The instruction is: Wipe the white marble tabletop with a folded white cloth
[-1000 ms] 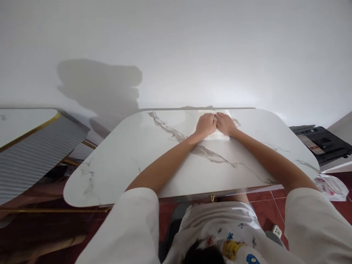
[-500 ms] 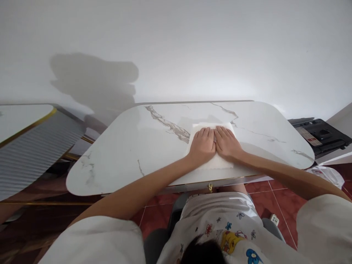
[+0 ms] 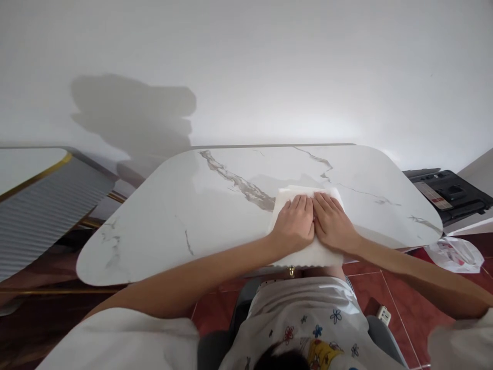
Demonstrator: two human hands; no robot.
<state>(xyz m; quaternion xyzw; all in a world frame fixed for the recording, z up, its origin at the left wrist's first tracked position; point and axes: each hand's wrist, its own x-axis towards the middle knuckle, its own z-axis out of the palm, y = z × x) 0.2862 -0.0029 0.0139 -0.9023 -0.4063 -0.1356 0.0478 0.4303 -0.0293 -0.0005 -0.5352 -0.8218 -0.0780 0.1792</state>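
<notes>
A folded white paper towel [image 3: 308,257] lies on the marble-patterned tabletop [image 3: 215,216], its wavy near edge reaching the table's front edge. My left hand [image 3: 295,223] presses down on the towel's left part, fingers together and pointing away from me. Right beside it, my right hand [image 3: 335,221] bears on the right part with its fingers close together too. The two hands touch or nearly touch along their inner sides. Both thumbs and the undersides of the fingers are mostly hidden.
A white wall [image 3: 246,77] rises behind the table. At left stands a grey ribbed cabinet [image 3: 57,205] with gold trim. To the right are a black case [image 3: 458,192] and a clear plastic bag [image 3: 458,254]. A small brass knob [image 3: 291,271] sticks out at the table's front.
Both hands have slid the paper towel toward me and a little to the right, from the table's middle to its front edge. The view has shifted slightly.
</notes>
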